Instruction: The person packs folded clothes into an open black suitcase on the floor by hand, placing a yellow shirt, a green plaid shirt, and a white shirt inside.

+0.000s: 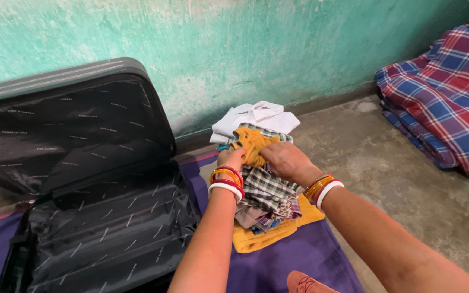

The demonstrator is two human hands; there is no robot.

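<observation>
A: Surface?

B: Bare grey concrete floor (408, 179), rough and stained. A purple mat (294, 260) is spread over the near part. Back wall (245, 49) is turquoise plaster, patchy and flaking, with a dark strip along its base.

A: What's on the mat?

B: Black hard-shell suitcase (82, 179), open, lid leaning back against the wall, dark printed lining on both halves. Just to its right is a pile of folded clothes (267, 195): checked shirts over a mustard-yellow piece, with a white shirt (256, 116) at the wall end.

A: Hands?

B: Both on a yellow garment (253, 144) on top of the pile. Left hand (230, 157) is closed, pinching its near edge. Right hand (283, 158) presses down on it with fingers curled into the fabric. Red, gold and white bangles on both wrists.

A: Anything else in the room?

B: Red-and-blue plaid bedding (446, 92), folded in a stack, far right on the floor, well apart from the pile.

A: What can't you make out?

B: Fingertips of both hands are buried in the cloth. Suitcase is cut off at the left and bottom edges. An orange-pink object (305, 283) is cropped at the bottom edge; cannot tell what it is. The bedding runs out of frame on the right.
</observation>
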